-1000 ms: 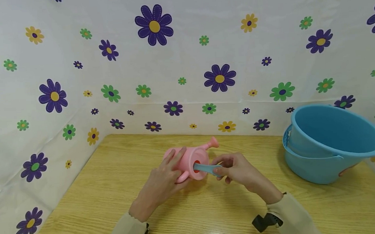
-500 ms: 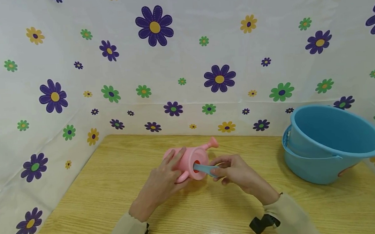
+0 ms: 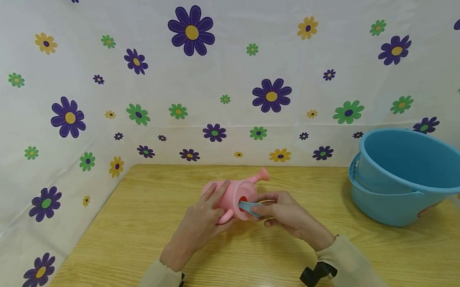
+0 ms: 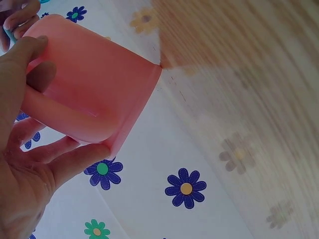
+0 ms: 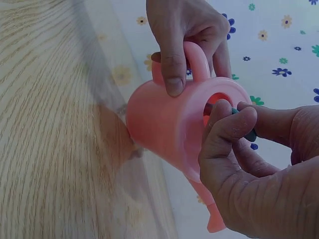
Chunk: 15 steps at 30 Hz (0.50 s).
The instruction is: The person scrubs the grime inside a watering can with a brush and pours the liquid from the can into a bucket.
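A pink toy watering can (image 3: 228,198) lies on its side, its open top toward the right and its spout (image 3: 261,175) pointing to the back right. My left hand (image 3: 198,219) holds it, fingers spread over the body and thumb at its looped handle (image 5: 198,59). A light blue, strip-like handle (image 3: 248,207) runs into the can's opening, where something red (image 3: 243,200) shows. My right hand (image 3: 287,211) pinches the outer end of this handle between thumb and fingers, close to the rim. The handle's inner end is hidden in the can.
A large light blue bucket (image 3: 387,205) with a bail handle stands at the right of the wooden table (image 3: 158,185). Flower-printed white sheeting (image 3: 153,69) rises behind the table and along its left side.
My right hand has moved left toward the can, and the light blue handle has slid further into the opening. My left hand and the watering can stay in place.
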### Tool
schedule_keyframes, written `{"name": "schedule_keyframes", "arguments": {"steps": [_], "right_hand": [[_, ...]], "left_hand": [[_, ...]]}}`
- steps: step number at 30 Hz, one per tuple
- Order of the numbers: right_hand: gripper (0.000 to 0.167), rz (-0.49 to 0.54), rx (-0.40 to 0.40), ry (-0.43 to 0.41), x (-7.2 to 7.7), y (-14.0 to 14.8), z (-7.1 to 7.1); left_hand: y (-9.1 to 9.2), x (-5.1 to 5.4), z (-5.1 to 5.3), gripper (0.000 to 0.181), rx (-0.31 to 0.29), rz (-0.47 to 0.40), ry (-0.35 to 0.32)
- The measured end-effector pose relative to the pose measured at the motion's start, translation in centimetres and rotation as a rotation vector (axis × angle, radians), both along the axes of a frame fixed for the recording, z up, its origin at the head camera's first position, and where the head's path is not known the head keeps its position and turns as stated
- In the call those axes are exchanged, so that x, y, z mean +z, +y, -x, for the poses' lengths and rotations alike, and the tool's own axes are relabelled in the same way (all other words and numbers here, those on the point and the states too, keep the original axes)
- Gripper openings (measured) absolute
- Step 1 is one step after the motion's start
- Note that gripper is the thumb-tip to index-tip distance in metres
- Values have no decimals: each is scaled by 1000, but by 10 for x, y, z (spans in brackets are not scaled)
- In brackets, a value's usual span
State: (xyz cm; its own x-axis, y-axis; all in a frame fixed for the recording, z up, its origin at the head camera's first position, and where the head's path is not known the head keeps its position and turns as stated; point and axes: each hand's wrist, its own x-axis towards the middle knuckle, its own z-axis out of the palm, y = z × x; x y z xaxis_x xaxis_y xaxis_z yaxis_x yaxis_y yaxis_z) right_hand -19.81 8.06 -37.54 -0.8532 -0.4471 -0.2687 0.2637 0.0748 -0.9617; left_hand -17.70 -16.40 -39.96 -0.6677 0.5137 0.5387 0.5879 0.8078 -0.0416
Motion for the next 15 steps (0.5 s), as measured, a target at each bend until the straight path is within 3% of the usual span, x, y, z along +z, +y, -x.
{"name": "schedule_keyframes", "arguments": {"steps": [15], "right_hand": [[37, 66, 27, -35, 0, 1, -2]], "left_hand": [[1, 1, 0, 34, -9, 8, 9]]}}
